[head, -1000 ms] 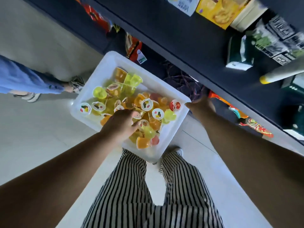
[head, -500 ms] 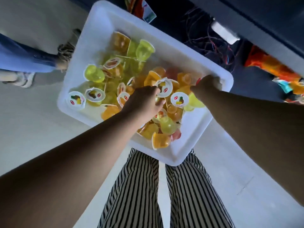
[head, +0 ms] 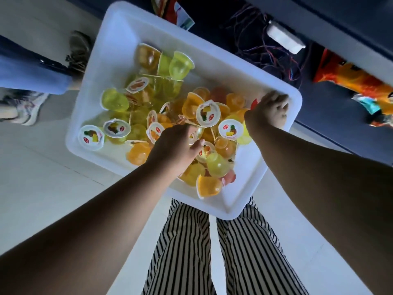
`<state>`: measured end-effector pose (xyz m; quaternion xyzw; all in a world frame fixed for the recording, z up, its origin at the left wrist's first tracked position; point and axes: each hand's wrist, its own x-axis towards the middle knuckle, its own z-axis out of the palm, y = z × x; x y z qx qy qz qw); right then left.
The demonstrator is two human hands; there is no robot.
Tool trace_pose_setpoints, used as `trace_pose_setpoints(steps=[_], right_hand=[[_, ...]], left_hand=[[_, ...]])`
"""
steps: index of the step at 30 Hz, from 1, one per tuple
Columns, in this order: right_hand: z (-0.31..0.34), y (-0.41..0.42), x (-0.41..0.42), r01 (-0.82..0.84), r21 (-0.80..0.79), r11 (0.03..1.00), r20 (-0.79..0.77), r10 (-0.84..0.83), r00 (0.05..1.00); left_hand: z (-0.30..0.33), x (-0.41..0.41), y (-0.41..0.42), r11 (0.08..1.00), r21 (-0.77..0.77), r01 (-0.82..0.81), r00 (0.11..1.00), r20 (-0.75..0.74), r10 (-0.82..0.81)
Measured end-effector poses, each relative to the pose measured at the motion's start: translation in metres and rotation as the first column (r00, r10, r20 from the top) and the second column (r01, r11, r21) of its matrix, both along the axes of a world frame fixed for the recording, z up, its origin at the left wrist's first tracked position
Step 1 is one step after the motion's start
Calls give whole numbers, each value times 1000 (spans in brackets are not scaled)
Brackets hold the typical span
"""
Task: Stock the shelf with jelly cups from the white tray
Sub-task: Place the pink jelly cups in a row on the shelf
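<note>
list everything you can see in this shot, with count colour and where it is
white tray: one, white, centre, on the floor by the shelf
jelly cups: many, too heaped to count; yellow, orange, green, a few red; piled in the tray
shelf: one, dark, top right
snack packets: several, orange and red, under the shelf at right and top centre
wires: a tangle, red and dark, beyond the tray
another person's leg: blue trousers, pale shoes, far left
floor: pale
striped trousers: black and white, bottom centre
left hand: reaching into the cups
right hand: at the tray's right rim
</note>
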<state>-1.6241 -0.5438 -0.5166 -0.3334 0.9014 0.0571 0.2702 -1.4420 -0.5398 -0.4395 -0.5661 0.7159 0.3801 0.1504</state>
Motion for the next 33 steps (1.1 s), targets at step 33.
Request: trace_pose_setpoints(steps=[33], right_hand=[[102,46,43,380,255,889,861,-388,330]], left_hand=[[12,33,31,895,328,-303,883,-256,393]])
